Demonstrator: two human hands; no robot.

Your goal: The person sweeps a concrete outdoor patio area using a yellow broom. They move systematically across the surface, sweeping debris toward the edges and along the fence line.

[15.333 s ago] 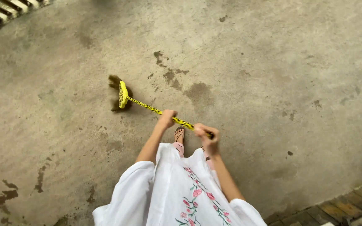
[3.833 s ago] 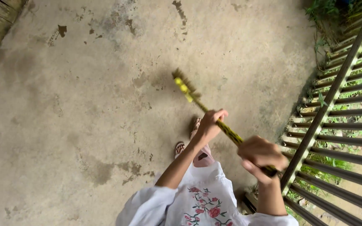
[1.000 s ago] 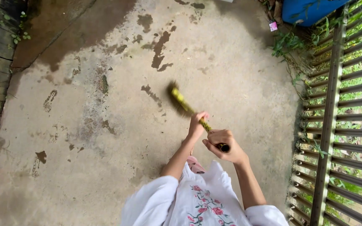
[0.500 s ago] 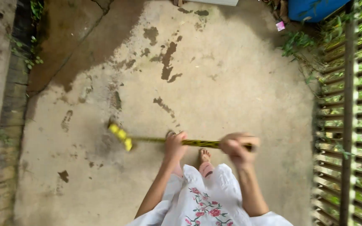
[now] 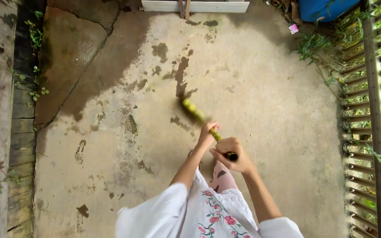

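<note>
Both of my hands grip a broom (image 5: 198,115) with a yellow and dark handle that slants up and to the left over a stained concrete floor (image 5: 252,101). My left hand (image 5: 207,133) holds the handle partway down. My right hand (image 5: 231,154) is closed around the handle's dark end, closer to my body. The broom's brush end is blurred against a dark wet stain. Below my hands show my white sleeves and a floral embroidered dress front.
A slatted metal fence (image 5: 371,119) runs down the right side with greenery behind it. A blue barrel (image 5: 325,8) and weeds stand at the top right. A white board (image 5: 195,5) lies along the far edge. A brick ledge (image 5: 3,119) borders the left.
Half a second ago the broom lay nearly level, pointing left; now it points up and to the left, farther ahead of me. My view has shifted forward toward the far edge.
</note>
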